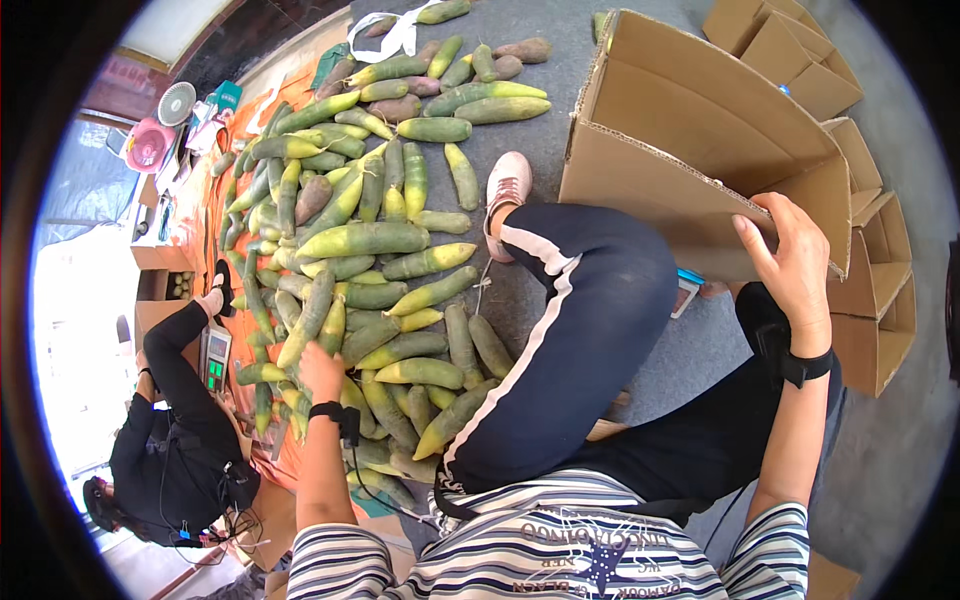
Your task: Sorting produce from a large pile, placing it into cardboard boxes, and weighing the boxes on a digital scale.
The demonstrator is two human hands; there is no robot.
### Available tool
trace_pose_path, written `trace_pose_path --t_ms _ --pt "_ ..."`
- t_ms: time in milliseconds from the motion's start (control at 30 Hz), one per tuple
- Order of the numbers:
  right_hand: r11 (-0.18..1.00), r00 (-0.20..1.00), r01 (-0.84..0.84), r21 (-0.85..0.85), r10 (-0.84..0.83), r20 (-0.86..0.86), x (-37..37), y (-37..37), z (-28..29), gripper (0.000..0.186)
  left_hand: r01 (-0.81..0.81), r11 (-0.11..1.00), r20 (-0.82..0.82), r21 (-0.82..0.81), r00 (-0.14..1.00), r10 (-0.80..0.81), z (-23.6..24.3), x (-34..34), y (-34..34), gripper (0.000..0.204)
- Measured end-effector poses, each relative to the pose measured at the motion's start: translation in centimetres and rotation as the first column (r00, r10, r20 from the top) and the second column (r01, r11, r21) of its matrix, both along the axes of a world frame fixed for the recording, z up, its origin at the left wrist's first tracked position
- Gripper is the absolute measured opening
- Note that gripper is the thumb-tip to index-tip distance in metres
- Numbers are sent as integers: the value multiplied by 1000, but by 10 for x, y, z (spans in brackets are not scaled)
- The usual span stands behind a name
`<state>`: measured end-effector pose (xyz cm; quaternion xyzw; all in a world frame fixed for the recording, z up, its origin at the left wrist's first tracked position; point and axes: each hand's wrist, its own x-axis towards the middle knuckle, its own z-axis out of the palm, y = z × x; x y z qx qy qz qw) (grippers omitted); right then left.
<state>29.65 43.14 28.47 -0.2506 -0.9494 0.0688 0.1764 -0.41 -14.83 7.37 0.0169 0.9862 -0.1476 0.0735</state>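
A large heap of green radishes (pixel 365 239) spreads over the floor to my left, most of them green with paler yellow-green ends. My left hand (pixel 322 372) is down at the heap's near left part, its fingers curled at the lower end of a green radish (pixel 333 325); the fingertips are partly hidden. To my right a tall open cardboard box (pixel 650 190) stands tilted by my knee. My right hand (pixel 790 245) grips its upper edge, thumb on the outer face and fingers over the rim. Inside, the visible walls are bare brown card.
More open cardboard boxes (pixel 870 290) line the right side. A white plastic bag (pixel 400 35) lies beyond the heap. At left another person (pixel 180 440) in black sits near a digital scale (pixel 215 360), with an orange sheet (pixel 285 455) under the radishes. A blue-edged device (pixel 687 290) shows beside my knee.
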Motion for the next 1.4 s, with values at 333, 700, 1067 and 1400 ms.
trace_pose_path --t_ms 333,700,1067,1400 --pt "996 999 -27 87 30 -27 0 2 -3 30 -95 987 162 131 984 73 -19 2 -59 73" --pt "992 994 -59 112 69 -85 7 13 -11 34 -567 349 588 746 807 55 45 69 93 35" --pt "996 996 -63 65 67 -55 17 9 -10 35 493 1 -366 870 647 -669 279 73 323 54" --pt "992 987 -125 17 126 -97 15 11 -11 34 342 31 -193 939 599 -777 224 61 383 33"
